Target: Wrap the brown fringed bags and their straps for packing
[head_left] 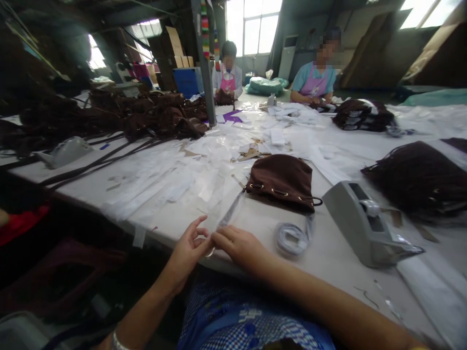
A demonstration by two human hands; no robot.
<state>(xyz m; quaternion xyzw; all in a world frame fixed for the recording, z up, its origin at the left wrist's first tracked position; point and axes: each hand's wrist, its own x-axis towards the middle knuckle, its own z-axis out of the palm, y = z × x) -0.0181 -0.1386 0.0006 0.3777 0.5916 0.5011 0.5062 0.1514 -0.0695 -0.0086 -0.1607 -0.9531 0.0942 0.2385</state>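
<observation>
A brown drawstring bucket bag [280,180] lies on the table, its eyelets and cord towards me. From its left corner a strap [230,212] wrapped in clear plastic runs down to my hands. My right hand [237,244] pinches the strap's near part, fingers bent over it. My left hand [190,247] meets it there, thumb and forefinger closed at the strap's end, the other fingers loosely curled. A small pale, shiny edge shows below the fingertips. At the bag's right side, another strap length lies as a plastic-wrapped coil [292,239].
A grey tape dispenser [368,223] stands right of the bag. Bundles of dark straps [419,177] lie behind it. Brown bags [156,114] pile up at the left, near a metal post [207,68]. Plastic sheets [182,180] cover the table. Two people work across it.
</observation>
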